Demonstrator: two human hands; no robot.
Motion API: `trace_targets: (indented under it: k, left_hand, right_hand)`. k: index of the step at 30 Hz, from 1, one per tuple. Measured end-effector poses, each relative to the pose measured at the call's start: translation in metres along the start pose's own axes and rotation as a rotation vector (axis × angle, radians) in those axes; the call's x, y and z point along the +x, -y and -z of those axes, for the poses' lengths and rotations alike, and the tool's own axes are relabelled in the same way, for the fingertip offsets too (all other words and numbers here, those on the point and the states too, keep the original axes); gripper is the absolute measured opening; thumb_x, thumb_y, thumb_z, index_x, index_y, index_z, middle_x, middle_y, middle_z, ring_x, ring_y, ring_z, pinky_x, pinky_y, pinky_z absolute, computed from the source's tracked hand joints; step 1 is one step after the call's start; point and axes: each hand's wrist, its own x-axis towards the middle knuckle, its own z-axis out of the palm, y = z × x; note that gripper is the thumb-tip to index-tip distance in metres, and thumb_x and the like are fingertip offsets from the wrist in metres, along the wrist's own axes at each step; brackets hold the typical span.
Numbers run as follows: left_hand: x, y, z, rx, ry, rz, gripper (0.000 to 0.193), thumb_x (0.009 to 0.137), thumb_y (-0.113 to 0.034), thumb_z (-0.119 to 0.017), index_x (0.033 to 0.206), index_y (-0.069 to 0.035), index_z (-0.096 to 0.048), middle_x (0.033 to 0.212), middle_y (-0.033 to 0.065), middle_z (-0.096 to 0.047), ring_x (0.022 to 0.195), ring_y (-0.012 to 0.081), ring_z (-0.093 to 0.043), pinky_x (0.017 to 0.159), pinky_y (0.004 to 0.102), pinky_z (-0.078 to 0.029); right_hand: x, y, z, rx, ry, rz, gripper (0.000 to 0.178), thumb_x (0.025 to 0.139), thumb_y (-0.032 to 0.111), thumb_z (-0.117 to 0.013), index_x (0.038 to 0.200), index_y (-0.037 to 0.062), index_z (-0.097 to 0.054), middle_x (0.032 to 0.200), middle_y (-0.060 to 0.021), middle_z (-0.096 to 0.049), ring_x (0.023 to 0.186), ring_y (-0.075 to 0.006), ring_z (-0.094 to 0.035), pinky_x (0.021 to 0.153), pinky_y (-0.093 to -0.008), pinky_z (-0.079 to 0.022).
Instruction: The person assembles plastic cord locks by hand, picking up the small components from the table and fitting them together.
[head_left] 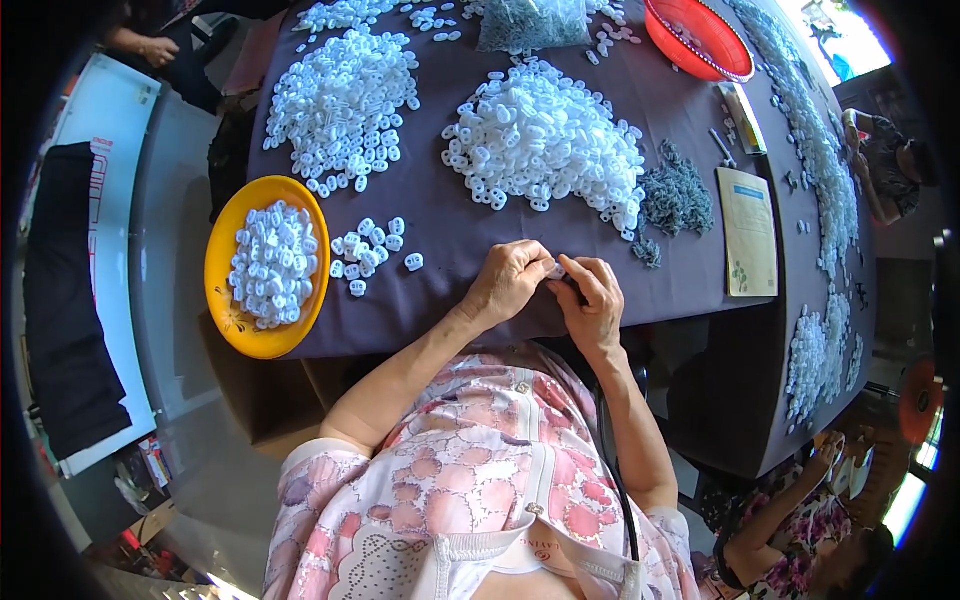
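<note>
My left hand [508, 287] and my right hand [592, 303] meet at the near edge of the table. Between their pinched fingertips is a small white plastic piece [556, 270], mostly covered by the fingers. A dark speck shows by the right fingertips, too small to name. Beyond my hands lies a big heap of white oval plastic pieces [545, 140] with small holes. To its right is a pile of small grey parts [677, 192]. On the left a yellow plate [262, 344] holds many white pieces, with several loose ones [368, 248] beside it.
Another white heap [345, 100] lies at the far left. A clear bag of grey parts [533, 22] and a red basket [712, 62] stand at the back. A tan notebook [750, 232] lies at the right. Other people [885, 170] sit around the purple-grey tablecloth [420, 318].
</note>
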Motion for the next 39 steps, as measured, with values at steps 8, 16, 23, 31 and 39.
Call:
trace_targets:
  k: [8,16,23,31,39]
  left_hand:
    - [0.0,-0.009,0.002,-0.008,0.049,0.152,0.017,0.084,-0.012,-0.061,0.079,0.004,-0.06,0.071,0.015,-0.063,0.064,0.0193,-0.061,0.059,0.0321,-0.047]
    - [-0.001,-0.005,0.002,-0.032,0.049,0.16,0.017,0.084,-0.012,-0.061,0.079,0.004,-0.061,0.068,0.0127,-0.063,0.062,0.0137,-0.058,0.058,0.0301,-0.046]
    - [-0.001,0.0,-0.001,-0.038,0.052,0.063,0.018,0.089,-0.016,-0.058,0.078,-0.002,-0.061,0.057,-0.0034,-0.052,0.047,0.003,-0.044,0.042,0.0216,-0.036]
    - [-0.014,-0.003,0.016,0.207,-0.058,-0.074,0.012,0.08,-0.007,-0.062,0.075,0.003,-0.06,0.067,0.0152,-0.061,0.058,0.0202,-0.06,0.054,0.0327,-0.044]
    - [-0.04,0.014,0.081,-0.144,-0.136,0.372,0.017,0.088,-0.012,-0.059,0.078,0.002,-0.063,0.06,0.0003,-0.055,0.042,0.0026,-0.043,0.038,0.0192,-0.03]
  right_hand:
    - [-0.002,-0.001,-0.001,-0.013,-0.029,0.004,0.037,0.067,0.003,-0.072,0.103,0.0078,-0.064,0.087,-0.0078,-0.059,0.077,-0.0263,-0.058,0.065,-0.0349,-0.047]
    - [-0.001,0.002,-0.001,0.002,-0.045,0.007,0.033,0.068,0.004,-0.072,0.1,0.0074,-0.064,0.086,-0.0081,-0.06,0.076,-0.0261,-0.058,0.064,-0.0347,-0.047]
    - [-0.002,0.0,-0.001,0.0,-0.066,0.023,0.031,0.068,0.003,-0.072,0.098,0.0069,-0.064,0.085,-0.0083,-0.06,0.075,-0.0263,-0.059,0.063,-0.0346,-0.048]
    - [-0.006,-0.001,0.023,-0.048,-0.015,0.047,0.029,0.068,0.003,-0.072,0.095,0.0057,-0.063,0.089,-0.0097,-0.059,0.079,-0.0288,-0.058,0.066,-0.0361,-0.048]
    - [-0.005,-0.051,0.077,-0.414,-0.192,-0.188,0.01,0.078,0.003,-0.064,0.087,0.0067,-0.062,0.087,-0.0098,-0.059,0.082,-0.0294,-0.058,0.068,-0.0397,-0.047]
